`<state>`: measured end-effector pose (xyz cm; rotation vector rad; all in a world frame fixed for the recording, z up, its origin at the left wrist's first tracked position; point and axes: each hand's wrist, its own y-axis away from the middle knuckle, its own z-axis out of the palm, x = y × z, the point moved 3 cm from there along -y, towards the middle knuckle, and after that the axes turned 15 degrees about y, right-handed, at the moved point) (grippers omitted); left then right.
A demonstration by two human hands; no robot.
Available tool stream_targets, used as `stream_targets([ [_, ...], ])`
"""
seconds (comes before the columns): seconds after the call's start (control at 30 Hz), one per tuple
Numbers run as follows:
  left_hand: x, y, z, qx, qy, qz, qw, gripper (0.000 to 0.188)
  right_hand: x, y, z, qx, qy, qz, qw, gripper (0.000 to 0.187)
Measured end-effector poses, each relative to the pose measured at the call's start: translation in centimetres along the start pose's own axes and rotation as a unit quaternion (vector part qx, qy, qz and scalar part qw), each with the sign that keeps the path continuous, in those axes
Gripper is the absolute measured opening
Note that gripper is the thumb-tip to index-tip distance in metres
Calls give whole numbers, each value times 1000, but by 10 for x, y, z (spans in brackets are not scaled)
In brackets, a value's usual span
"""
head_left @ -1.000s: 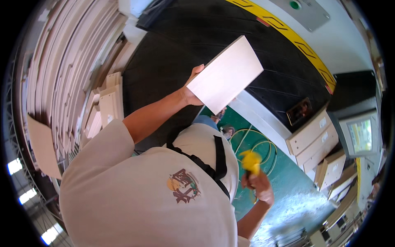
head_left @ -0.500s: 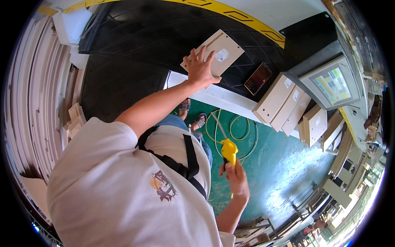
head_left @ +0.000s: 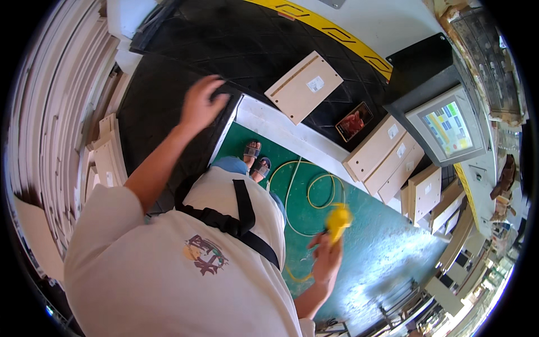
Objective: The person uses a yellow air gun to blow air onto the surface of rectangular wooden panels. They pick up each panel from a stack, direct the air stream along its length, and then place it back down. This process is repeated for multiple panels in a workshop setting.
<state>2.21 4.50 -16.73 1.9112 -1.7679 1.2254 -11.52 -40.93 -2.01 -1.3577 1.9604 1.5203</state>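
My left hand [head_left: 201, 106] is in the air over the black table [head_left: 163, 95], fingers stretched and thumb apart, a little blurred and holding nothing. To its right a pale wooden panel [head_left: 297, 92] lies flat by the table's near edge. It has a groove along one side, dark holes near its corners and a white label [head_left: 315, 84]. My right hand [head_left: 327, 261] is closed around a yellow air blow gun [head_left: 338, 220], smeared by motion, over the green floor. A yellow hose [head_left: 297, 276] shows beside the right wrist.
Right of the panel lies a phone [head_left: 354, 121] with its screen lit. Beyond it are several labelled wooden boards [head_left: 376, 147] and a control screen [head_left: 449, 128]. Long boards [head_left: 50, 129] are stacked at the left. Hose loops [head_left: 325, 188] lie on the floor [head_left: 365, 236].
My left hand has let go of the panel and moved left, off it. The right hand has swung the blow gun slightly to the right. The phone's screen picture has changed.
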Motion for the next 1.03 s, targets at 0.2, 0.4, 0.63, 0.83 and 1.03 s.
stream_targets([
  [0.2,-118,163,-299,200,-366,-194,888,52,-9,-44,28,-366,105,-90,920,33],
  [0.4,-220,373,-385,71,-311,-560,765,130,-28,-86,74,-529,-94,-23,843,46],
  [0.63,-191,359,-330,124,-288,-532,787,127,-1,-92,141,-401,-443,78,798,75],
  [0.83,-164,309,-307,89,-261,-398,875,132,-10,-96,151,-428,-439,100,783,66],
  [1.03,-61,163,-161,-13,-229,-265,937,125,-43,-135,160,-580,91,-22,809,69],
])
